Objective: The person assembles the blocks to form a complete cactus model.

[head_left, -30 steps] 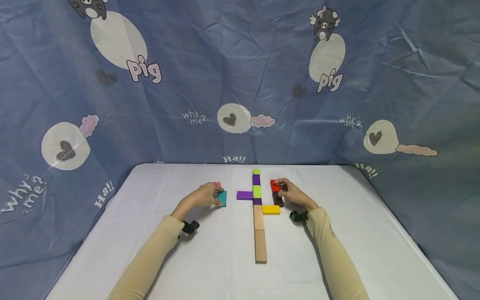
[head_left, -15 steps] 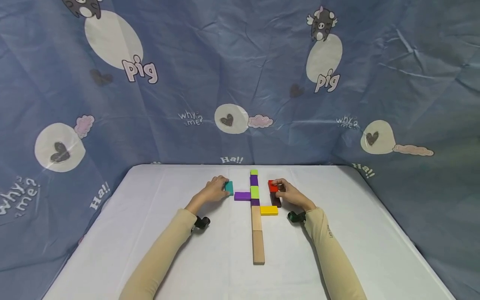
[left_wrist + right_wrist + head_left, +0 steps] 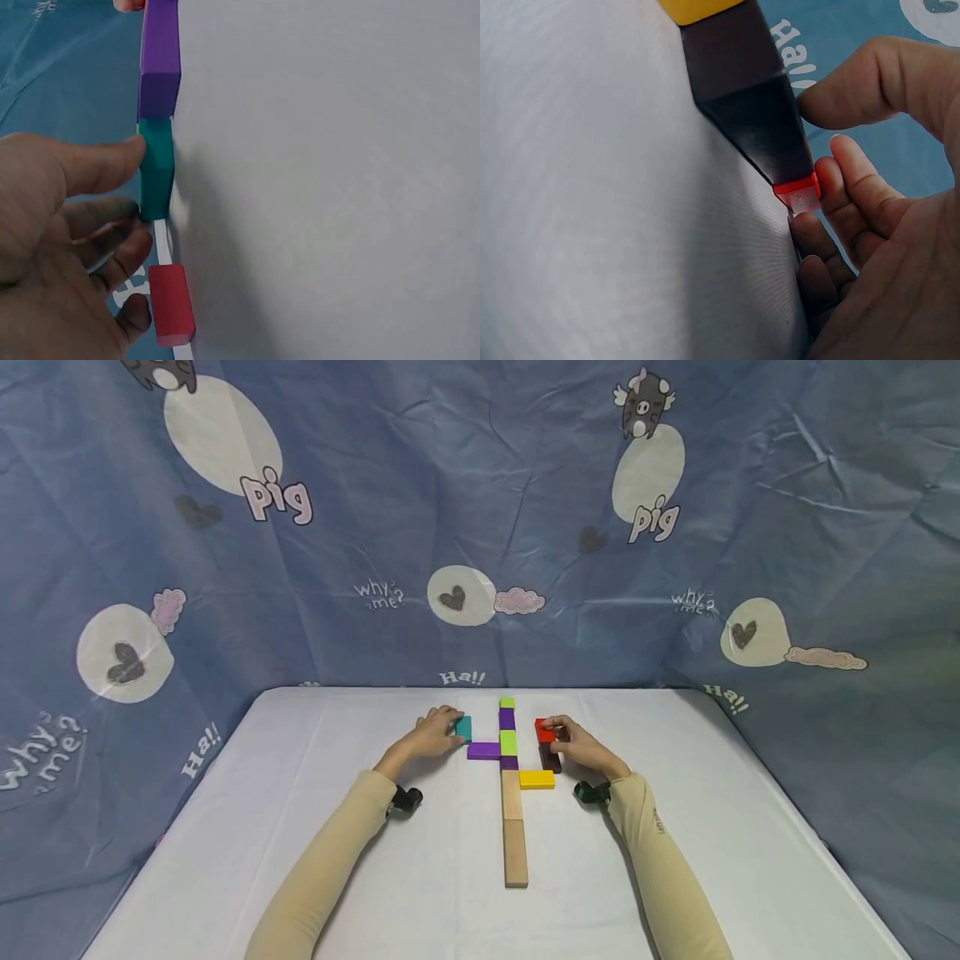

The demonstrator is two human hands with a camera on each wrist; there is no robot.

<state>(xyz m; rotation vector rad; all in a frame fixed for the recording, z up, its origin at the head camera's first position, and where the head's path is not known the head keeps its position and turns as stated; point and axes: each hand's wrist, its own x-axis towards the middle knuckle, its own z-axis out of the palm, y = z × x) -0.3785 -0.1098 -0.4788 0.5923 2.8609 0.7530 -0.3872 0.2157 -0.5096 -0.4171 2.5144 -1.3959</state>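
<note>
My left hand (image 3: 433,732) pinches a teal block (image 3: 464,729), thumb on its side, fingers at its far end. In the left wrist view the teal block (image 3: 156,169) meets the end of a purple block (image 3: 161,60). A pinkish-red block (image 3: 172,304) lies by the little finger; in the head view the hand hides it. To the right, my right hand (image 3: 587,747) curls its fingers at a red block (image 3: 545,727), and its thumb touches the dark brown block (image 3: 550,758) adjoining it. The right wrist view shows the dark block (image 3: 742,97) and the red block's end (image 3: 801,193).
Between the hands runs a row with lime blocks (image 3: 508,742), purple blocks (image 3: 507,719) and plain wooden blocks (image 3: 514,852). A purple block (image 3: 483,751) branches left and a yellow block (image 3: 537,779) branches right. White cloth (image 3: 360,893) covers the table; a blue curtain (image 3: 480,510) hangs behind.
My left hand has moved the teal block right and away from me, up to the left-branching purple block. The right hand stays in place at the red and dark brown blocks.
</note>
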